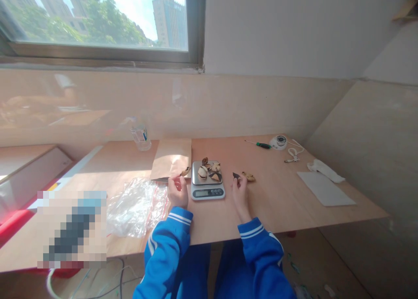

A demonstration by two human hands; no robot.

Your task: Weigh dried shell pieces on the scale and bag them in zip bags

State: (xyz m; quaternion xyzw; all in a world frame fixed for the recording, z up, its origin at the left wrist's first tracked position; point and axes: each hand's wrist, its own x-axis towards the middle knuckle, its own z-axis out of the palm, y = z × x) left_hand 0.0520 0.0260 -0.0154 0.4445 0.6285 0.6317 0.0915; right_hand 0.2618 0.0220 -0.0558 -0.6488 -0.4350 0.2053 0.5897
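— Left hand (pixel 177 190) just left of the kitchen scale (pixel 208 182), fingers curled narrow around a pale shell fragment (pixel 185 171) that pokes up and to the right, toward the scale's steel platform. Right hand?

— Right hand (pixel 239 189) just right of the scale, pinching a small dark piece (pixel 235 175) at the fingertips. Another tan fragment (pixel 248 176) lying loose on the table (pixel 277 203), just beside that pinch and on the far side from the scale.

— Already on the platform?

— Several broken pieces (pixel 209 170) heaped there — light and dark, some overhanging the back edge. Both hands about equally near the platform, one to each side; held bits each a short way outward from it, left one pointing inward.

— Long axis of the held pieces?

— Left fragment slanted up-right; right piece too small to judge.

— Anything unclear?

— Scale display unreadable. Exact kind of shell or nut hard to make out (far too small in the head view). Brown paper bag (pixel 171 158) flat behind the left hand, crumpled zip bag (pixel 137 205) to its left, contents not visible. Left of that, a blurred-out patch. Farther off: a screwdriver (pixel 259 144), a tape roll (pixel 278 142), a white sheet (pixel 325 188), a plastic bottle (pixel 140 135).
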